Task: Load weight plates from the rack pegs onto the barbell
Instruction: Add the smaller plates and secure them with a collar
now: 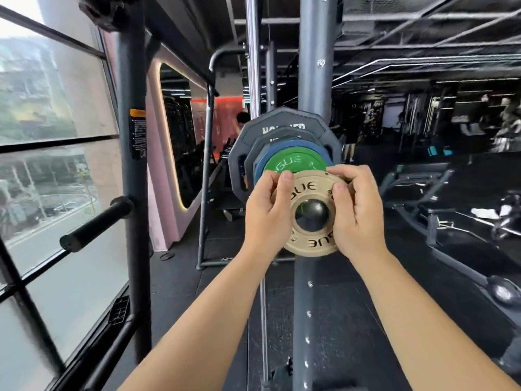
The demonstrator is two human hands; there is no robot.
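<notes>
A small tan weight plate (310, 244) sits at the tip of the barbell sleeve (312, 211), whose round end shows through its centre hole. My left hand (266, 210) grips the plate's left rim, thumb on its face. My right hand (356, 210) grips the right rim the same way. Behind it on the sleeve sit a green plate (293, 162), a blue plate (293, 145) and two larger black plates (282, 122).
A grey rack upright (315, 80) stands right behind the plates. An empty black peg (95, 224) juts from another upright (131, 165) at the left, beside a large window. Benches and machines fill the dark room at the right. A person stands far back.
</notes>
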